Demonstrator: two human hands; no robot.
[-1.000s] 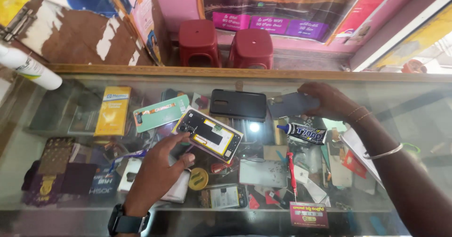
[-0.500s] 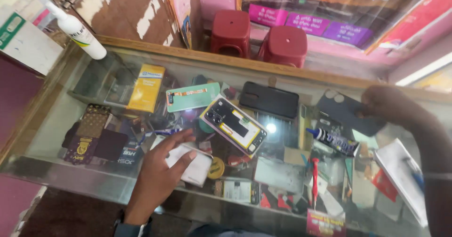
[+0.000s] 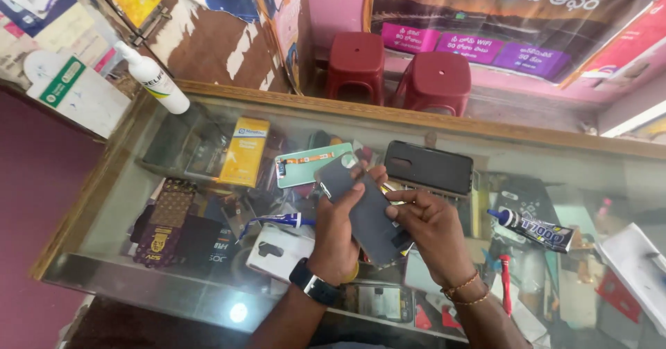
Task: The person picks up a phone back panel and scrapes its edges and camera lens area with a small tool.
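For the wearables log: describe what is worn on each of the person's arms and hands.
The left hand is bare, with a dark, black-strapped smartwatch on the wrist. The right hand is bare too, with thin gold-coloured bangles at the wrist. No sleeves, gloves or rings show.

Two red stools (image 3: 395, 71) behind glass counter (image 3: 208, 106); white bottle (image 3: 154, 80) at corner, glue tube (image 3: 534, 227) on right

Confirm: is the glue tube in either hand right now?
No, the glue tube lies on the glass counter, while both hands hold the grey phone back cover.
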